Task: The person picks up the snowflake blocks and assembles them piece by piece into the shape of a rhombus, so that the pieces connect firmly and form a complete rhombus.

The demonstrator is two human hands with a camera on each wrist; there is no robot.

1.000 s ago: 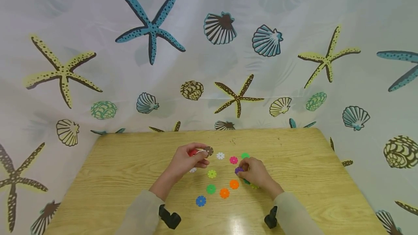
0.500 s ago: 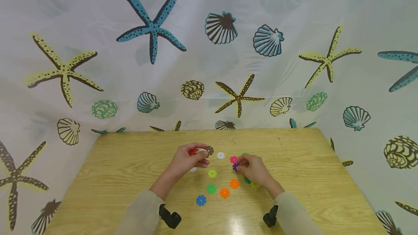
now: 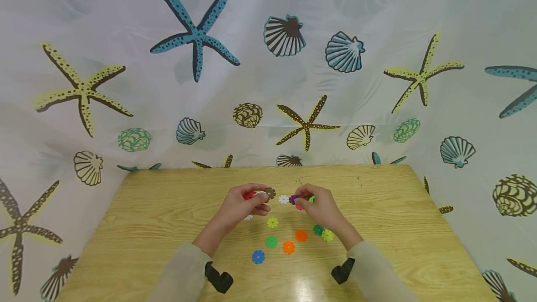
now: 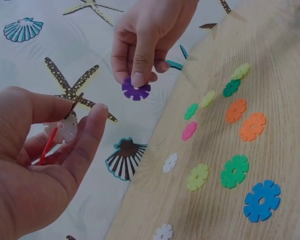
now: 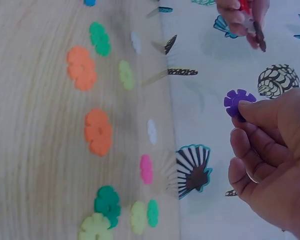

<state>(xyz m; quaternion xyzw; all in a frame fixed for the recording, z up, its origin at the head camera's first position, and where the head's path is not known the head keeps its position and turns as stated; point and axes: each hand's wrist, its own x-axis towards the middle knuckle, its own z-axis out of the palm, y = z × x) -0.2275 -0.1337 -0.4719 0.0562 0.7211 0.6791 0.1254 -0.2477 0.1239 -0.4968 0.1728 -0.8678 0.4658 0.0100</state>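
My left hand [image 3: 240, 205] holds a small joined cluster of notched plastic flower discs. In it a red disc [image 4: 48, 145] and a brown disc [image 3: 271, 193] stand at angles to a white disc [image 4: 69, 130]. Between thumb and fingers, my right hand [image 3: 322, 205] pinches a purple flower disc [image 5: 235, 103] by its edge. The purple disc is raised above the table, a short gap to the right of the brown one. In the head view it overlaps a pink disc [image 4: 189, 131] lying on the table.
Loose flower discs lie over the middle of the wooden table [image 3: 168, 227]: a blue one [image 3: 258, 257], two orange ones [image 4: 253, 127], and several green, yellow and white. A dark green disc [image 3: 319, 230] overlaps or meets a yellow one [image 3: 327, 235]. Behind hangs a patterned curtain [image 3: 251, 73].
My right hand has risen and moved left and away from me with the purple disc, closer to the left hand. The left hand and its cluster have stayed nearly still.
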